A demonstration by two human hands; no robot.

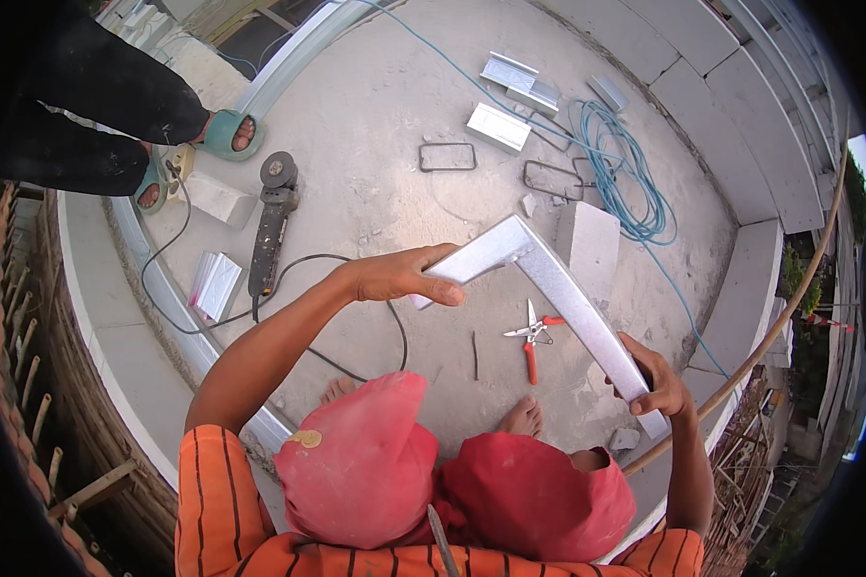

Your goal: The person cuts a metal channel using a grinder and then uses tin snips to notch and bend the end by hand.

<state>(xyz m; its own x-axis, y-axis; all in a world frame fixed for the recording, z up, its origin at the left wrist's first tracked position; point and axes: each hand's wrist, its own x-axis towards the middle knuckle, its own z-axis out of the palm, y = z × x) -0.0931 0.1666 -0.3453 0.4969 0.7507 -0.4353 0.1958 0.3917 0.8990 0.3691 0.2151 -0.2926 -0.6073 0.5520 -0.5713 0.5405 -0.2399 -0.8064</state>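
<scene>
A shiny metal channel [575, 306], bent into an angle with its corner pointing away from me, is held up between my hands. My left hand [409, 276] closes on its shorter left leg, thumb on the near side. Around the lower end of the longer right leg my right hand [656, 378] is wrapped. Beneath the channel, on the concrete floor, lie open tin snips [531, 344] with red handles. A short dark rod [475, 356] rests just left of the snips.
An angle grinder [273, 221] lies left, its black cable [401, 332] looping near my knees. A person in green sandals [229, 135] stands far left. Beyond are a coiled blue hose [625, 178], metal offcuts [498, 128], wire stirrups [447, 157] and a pale block [588, 245]. Block walls [712, 125] curve around.
</scene>
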